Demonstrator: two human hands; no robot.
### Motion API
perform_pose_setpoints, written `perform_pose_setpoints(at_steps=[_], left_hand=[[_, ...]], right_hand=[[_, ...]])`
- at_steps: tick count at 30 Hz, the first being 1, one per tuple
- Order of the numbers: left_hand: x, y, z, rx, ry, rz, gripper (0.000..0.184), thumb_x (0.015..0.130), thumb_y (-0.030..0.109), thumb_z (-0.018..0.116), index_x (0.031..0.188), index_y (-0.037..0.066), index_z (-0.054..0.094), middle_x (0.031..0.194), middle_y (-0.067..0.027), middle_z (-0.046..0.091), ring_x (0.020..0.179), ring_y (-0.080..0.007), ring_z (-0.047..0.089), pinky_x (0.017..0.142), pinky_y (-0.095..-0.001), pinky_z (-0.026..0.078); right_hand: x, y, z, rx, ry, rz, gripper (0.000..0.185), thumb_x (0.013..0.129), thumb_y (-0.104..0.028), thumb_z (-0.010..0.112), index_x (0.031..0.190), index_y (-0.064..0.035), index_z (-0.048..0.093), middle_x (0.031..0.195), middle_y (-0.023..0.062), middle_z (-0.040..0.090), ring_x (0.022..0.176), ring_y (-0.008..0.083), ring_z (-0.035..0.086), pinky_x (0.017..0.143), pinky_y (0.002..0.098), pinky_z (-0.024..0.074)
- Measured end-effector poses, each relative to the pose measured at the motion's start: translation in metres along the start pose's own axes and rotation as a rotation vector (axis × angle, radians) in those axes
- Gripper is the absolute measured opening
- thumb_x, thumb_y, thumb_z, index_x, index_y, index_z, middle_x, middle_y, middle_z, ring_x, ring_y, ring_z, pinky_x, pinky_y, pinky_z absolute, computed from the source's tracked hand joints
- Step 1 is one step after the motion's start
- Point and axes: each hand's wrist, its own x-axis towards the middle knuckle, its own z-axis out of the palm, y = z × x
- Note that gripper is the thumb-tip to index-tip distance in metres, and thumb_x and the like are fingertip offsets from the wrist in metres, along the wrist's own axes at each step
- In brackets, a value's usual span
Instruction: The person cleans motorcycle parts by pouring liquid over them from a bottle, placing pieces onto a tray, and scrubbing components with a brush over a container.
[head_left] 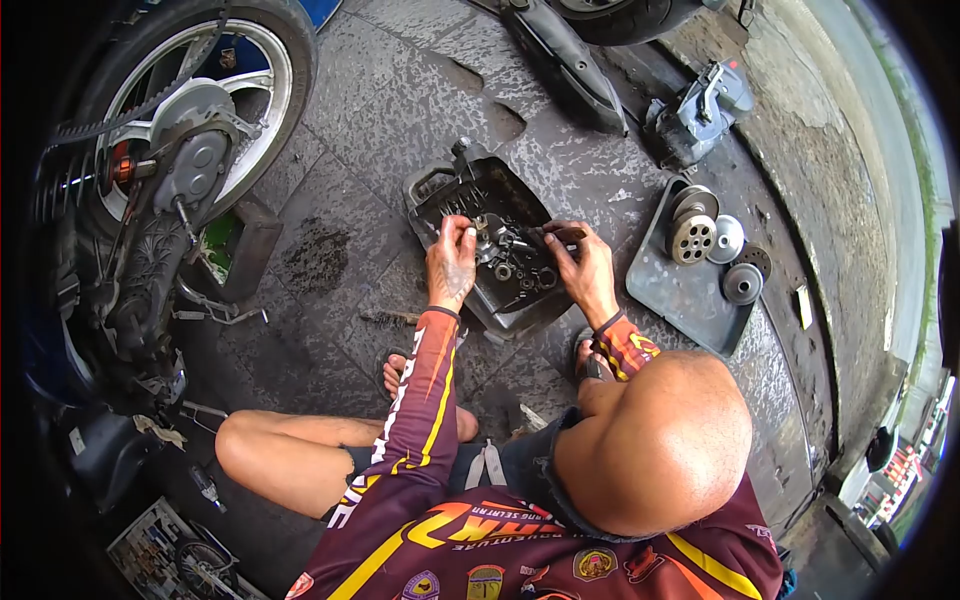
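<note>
A dark plastic tub [515, 322] sits on the floor in front of me, with loose metal parts [505, 272] and a coil spring [462, 200] inside. My left hand [452, 265] reaches over its left side, thumb and fingers pinched beside a small metal piece [488, 226]; whether they grip it is unclear. Over the right rim, my right hand [585, 270] has thumb and fingertips drawn together near the metal parts. What lies between those fingertips is too small and dark to name.
To the right, a grey tray [680, 305] holds several round clutch and pulley parts [692, 238]. Behind it lies a grey engine-like part [700, 115], with a long black cover [565, 60] nearby. A motorcycle wheel [285, 70] and engine case [195, 175] stand left. A brush [390, 317] lies near the tub.
</note>
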Motion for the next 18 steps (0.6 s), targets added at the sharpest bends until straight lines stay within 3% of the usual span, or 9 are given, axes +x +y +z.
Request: perform_pose_setpoints(at_steps=[1, 2, 5, 10, 12, 14, 16, 17, 18], left_hand=[[-0.002, 0.01, 0.0, 0.205, -0.035, 0.014, 0.016, 0.096, 0.016, 0.054, 0.109, 0.01, 0.048, 0.08, -0.0158, 0.067, 0.073, -0.0379, 0.066, 0.062, -0.0465, 0.049], [-0.002, 0.017, 0.008, 0.375, -0.059, -0.012, 0.01, 0.096, 0.017, 0.053, 0.103, 0.01, 0.05, 0.082, -0.0155, 0.067, 0.077, -0.0395, 0.066, 0.063, -0.0461, 0.051], [-0.015, 0.006, 0.02, 0.51, -0.128, 0.33, 0.01, 0.097, 0.018, 0.051, 0.102, 0.011, 0.045, 0.08, -0.012, 0.067, 0.073, -0.0385, 0.066, 0.056, -0.0497, 0.049], [-0.006, -0.01, 0.002, 0.628, -0.187, 0.221, 0.009, 0.096, 0.017, 0.051, 0.101, 0.011, 0.046, 0.08, -0.0137, 0.066, 0.073, -0.0372, 0.066, 0.057, -0.0477, 0.05], [-0.003, -0.004, -0.004, 0.553, -0.107, 0.021, 0.009, 0.096, 0.016, 0.051, 0.1, 0.01, 0.047, 0.078, -0.0172, 0.065, 0.076, -0.0382, 0.066, 0.06, -0.0465, 0.051], [0.0, -0.029, -0.003, 0.445, -0.048, -0.037, 0.012, 0.095, 0.018, 0.054, 0.102, 0.009, 0.048, 0.082, -0.0132, 0.067, 0.078, -0.0327, 0.068, 0.068, -0.0418, 0.051], [0.009, -0.043, -0.005, -0.097, 0.096, -0.077, 0.014, 0.096, 0.021, 0.056, 0.102, 0.01, 0.05, 0.093, -0.0048, 0.066, 0.086, -0.0194, 0.065, 0.075, -0.0353, 0.049], [0.013, -0.044, -0.007, -0.337, 0.087, -0.207, 0.012, 0.095, 0.012, 0.056, 0.1, 0.004, 0.049, 0.091, -0.0044, 0.059, 0.087, -0.0112, 0.058, 0.073, -0.0278, 0.047], [0.016, -0.038, -0.012, -0.427, 0.065, -0.394, 0.013, 0.097, 0.019, 0.055, 0.104, 0.01, 0.049, 0.098, -0.0016, 0.058, 0.09, -0.011, 0.057, 0.075, -0.0291, 0.048]], right_hand=[[0.001, 0.001, 0.0, -0.007, 0.029, -0.057, 0.015, 0.089, -0.014, 0.065, 0.1, -0.0051, 0.068, 0.093, 0.014, 0.066, 0.082, 0.0296, 0.067, 0.073, 0.0376, 0.0524], [0.001, 0.002, -0.002, -0.01, 0.032, -0.058, 0.015, 0.089, -0.014, 0.065, 0.1, -0.0051, 0.068, 0.093, 0.014, 0.066, 0.082, 0.0296, 0.067, 0.073, 0.0376, 0.0524], [-0.002, -0.001, -0.008, -0.013, 0.02, 0.01, 0.015, 0.088, -0.014, 0.065, 0.101, -0.005, 0.068, 0.093, 0.0142, 0.066, 0.081, 0.0296, 0.067, 0.073, 0.0379, 0.0523], [-0.004, 0.005, -0.004, -0.039, 0.007, 0.028, 0.015, 0.088, -0.013, 0.065, 0.102, -0.0071, 0.068, 0.093, 0.0149, 0.065, 0.08, 0.0327, 0.066, 0.073, 0.0393, 0.052], [0.004, 0.011, 0.011, -0.022, -0.015, 0.011, 0.017, 0.088, -0.012, 0.065, 0.103, -0.0083, 0.068, 0.093, 0.0151, 0.065, 0.081, 0.0341, 0.066, 0.074, 0.0402, 0.0525], [0.012, 0.015, 0.03, 0.007, -0.065, -0.073, 0.021, 0.086, -0.011, 0.066, 0.106, -0.0091, 0.067, 0.093, 0.0158, 0.065, 0.084, 0.0354, 0.065, 0.077, 0.0421, 0.0526], [0.025, 0.029, 0.049, -0.046, -0.045, -0.149, 0.023, 0.085, -0.013, 0.066, 0.107, -0.0078, 0.066, 0.096, 0.0169, 0.065, 0.088, 0.0367, 0.065, 0.079, 0.0441, 0.0521], [0.03, 0.036, 0.056, -0.135, -0.114, -0.152, 0.024, 0.084, -0.014, 0.066, 0.107, -0.0067, 0.066, 0.097, 0.0172, 0.065, 0.089, 0.037, 0.064, 0.08, 0.0446, 0.0517], [0.034, 0.038, 0.062, -0.224, -0.184, -0.157, 0.025, 0.084, -0.015, 0.066, 0.107, -0.0056, 0.065, 0.098, 0.0174, 0.066, 0.09, 0.0373, 0.064, 0.08, 0.045, 0.0512]])
